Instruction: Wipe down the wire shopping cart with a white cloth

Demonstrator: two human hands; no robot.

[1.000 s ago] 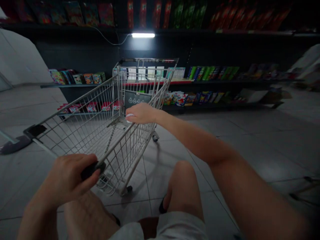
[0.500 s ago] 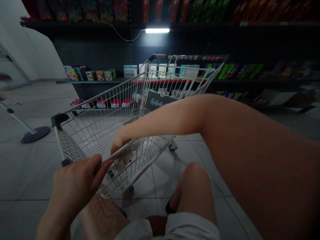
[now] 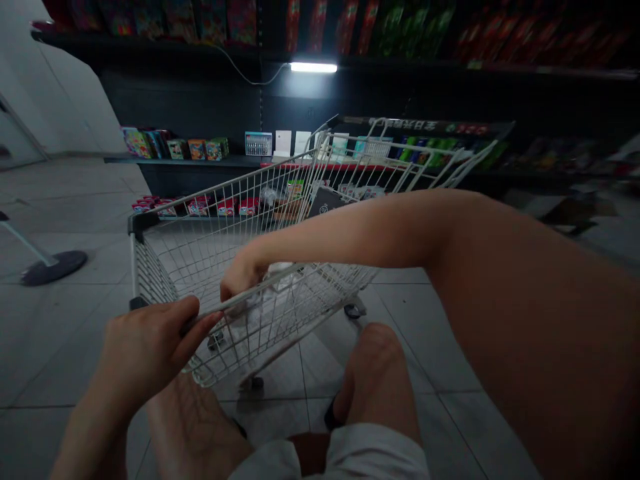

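My left hand [image 3: 150, 337] is wrapped round the near top rim of a metal shopping cart [image 3: 200, 193], thumb and fingers closed on the wire. Reaching over that rim, my right hand [image 3: 245, 270] is inside the basket, its fingers curled down by the near mesh wall. A crumpled white cloth [image 3: 283, 270] shows beside and under the right hand; its lower part is blurred behind the wires. The right fingertips are partly hidden by the rim. A dark panel [image 3: 325, 200] with white print is at the cart's handle end, partly covered by my forearm.
Behind the cart stand dark store shelves [image 3: 175, 93] with boxes and packets, and a lit tube lamp [image 3: 314, 68]. A stand with a round base [image 3: 55, 267] is on the tiled floor at left. My bare knee [image 3: 377, 360] is just below the cart.
The cart has shifted and turned slightly, its handle end moving right. My right hand has risen a little inside the basket with the white cloth. My left hand keeps its grip on the rim.
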